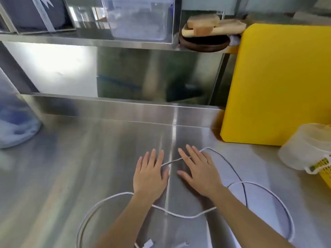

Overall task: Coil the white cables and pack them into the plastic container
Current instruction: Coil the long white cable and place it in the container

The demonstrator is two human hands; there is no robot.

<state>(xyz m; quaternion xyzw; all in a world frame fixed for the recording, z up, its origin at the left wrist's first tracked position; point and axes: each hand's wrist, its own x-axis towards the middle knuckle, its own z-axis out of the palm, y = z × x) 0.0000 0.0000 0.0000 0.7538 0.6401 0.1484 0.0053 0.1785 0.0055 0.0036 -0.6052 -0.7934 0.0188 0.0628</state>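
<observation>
While both hands lie flat and spread, left hand (pixel 149 173) and right hand (pixel 198 171) gripping nothing, the white cables (pixel 180 213) sprawl in loose loops along the table's (pixel 71 167) near edge, one strand passing under the fingers. They look light, limp and slippery on steel; best taken near the plug ends (pixel 147 245). No single long axis; the loops run mostly left-right.

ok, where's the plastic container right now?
Head view, right edge: the plastic container sits on the steel counter just in front of the yellow board, beyond the right hand.
</observation>
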